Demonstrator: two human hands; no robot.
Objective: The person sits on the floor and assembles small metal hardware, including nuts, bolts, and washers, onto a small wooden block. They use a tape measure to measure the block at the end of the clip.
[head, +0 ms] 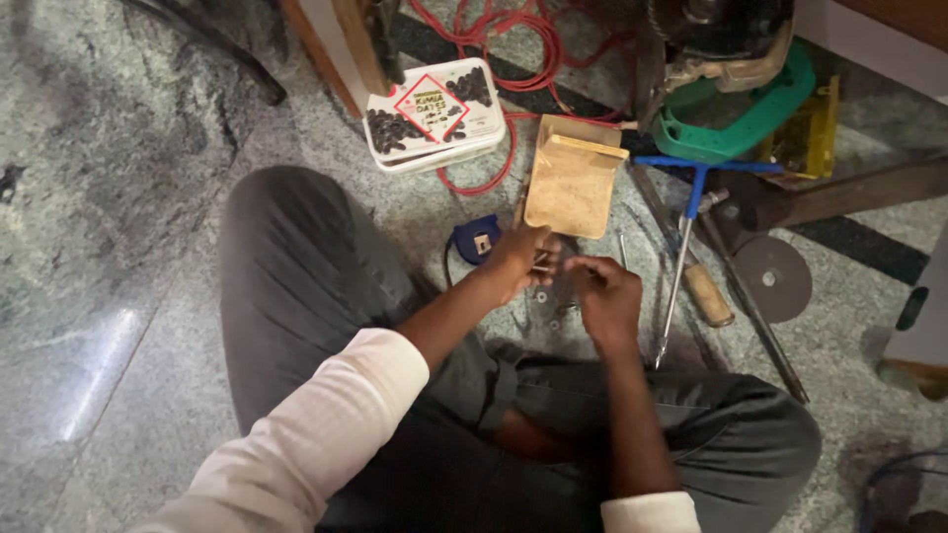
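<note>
Stone floor, grey-green and polished, carries everything here; the person sits cross-legged on it. Just beyond the hands lies a tan pouch, long axis running away from the sitter. A small brownish piece (too small to name) is pinched in the left hand, its long axis pointing across toward the right hand, which is curled shut just beside it; what it grips I cannot tell. A screwdriver lies near the right hand.

Speckled grey-green stone floor; dark grey trousers; cream sleeves; tan pouch; red cable; green guard; white tin with a red diamond; blue-handled tool.
</note>
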